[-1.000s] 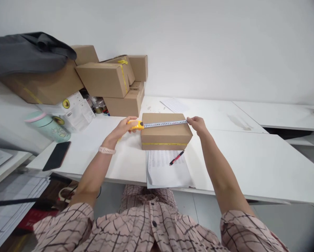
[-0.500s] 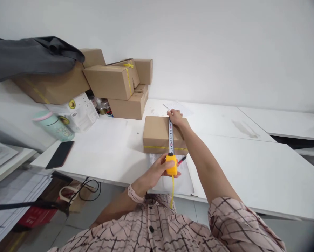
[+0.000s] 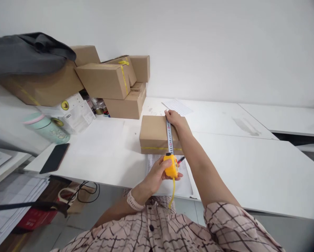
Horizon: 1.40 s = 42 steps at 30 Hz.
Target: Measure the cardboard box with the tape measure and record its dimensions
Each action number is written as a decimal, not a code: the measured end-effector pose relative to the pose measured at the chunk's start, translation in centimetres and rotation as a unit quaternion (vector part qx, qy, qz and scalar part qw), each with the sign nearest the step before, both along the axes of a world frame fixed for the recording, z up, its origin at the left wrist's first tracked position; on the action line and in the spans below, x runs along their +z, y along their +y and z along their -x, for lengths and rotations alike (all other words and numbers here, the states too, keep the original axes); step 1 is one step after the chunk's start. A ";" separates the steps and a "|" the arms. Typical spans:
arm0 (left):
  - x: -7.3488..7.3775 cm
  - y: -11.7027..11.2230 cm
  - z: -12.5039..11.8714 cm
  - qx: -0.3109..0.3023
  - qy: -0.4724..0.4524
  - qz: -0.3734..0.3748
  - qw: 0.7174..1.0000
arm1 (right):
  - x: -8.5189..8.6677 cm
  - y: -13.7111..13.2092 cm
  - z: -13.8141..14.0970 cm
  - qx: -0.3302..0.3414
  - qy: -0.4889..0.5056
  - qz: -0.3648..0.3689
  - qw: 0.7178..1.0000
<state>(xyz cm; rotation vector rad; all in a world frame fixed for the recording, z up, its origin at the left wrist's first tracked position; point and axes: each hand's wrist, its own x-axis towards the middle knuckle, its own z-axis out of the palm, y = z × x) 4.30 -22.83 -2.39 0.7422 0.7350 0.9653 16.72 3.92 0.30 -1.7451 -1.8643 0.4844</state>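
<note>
A closed cardboard box (image 3: 153, 134) with yellow tape sits on the white table (image 3: 238, 157) in front of me. My left hand (image 3: 157, 176) grips the yellow case of a tape measure (image 3: 171, 167) just off the box's near edge. The tape blade (image 3: 169, 136) runs front to back over the box top. My right hand (image 3: 174, 119) pinches the blade's end down at the box's far edge. A printed sheet (image 3: 170, 178) lies under the case, and a red and black pen (image 3: 180, 160) rests on it, partly hidden by my right arm.
Several stacked cardboard boxes (image 3: 107, 82) stand at the back left, with a dark garment (image 3: 22, 56) draped over one. A mint green bottle (image 3: 45, 127), white packets (image 3: 75, 112) and a black phone (image 3: 54, 158) lie left. A paper (image 3: 178, 106) lies behind the box.
The tape lay across the box from left to right; it now runs front to back. My left hand brought the case to the near edge, my right hand moved to the far edge.
</note>
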 end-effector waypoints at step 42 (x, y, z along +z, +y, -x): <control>-0.4 4.5 4.4 0.009 0.083 -0.167 0.982 | 4.5 -5.8 -2.0 -0.035 -0.229 -0.087 0.969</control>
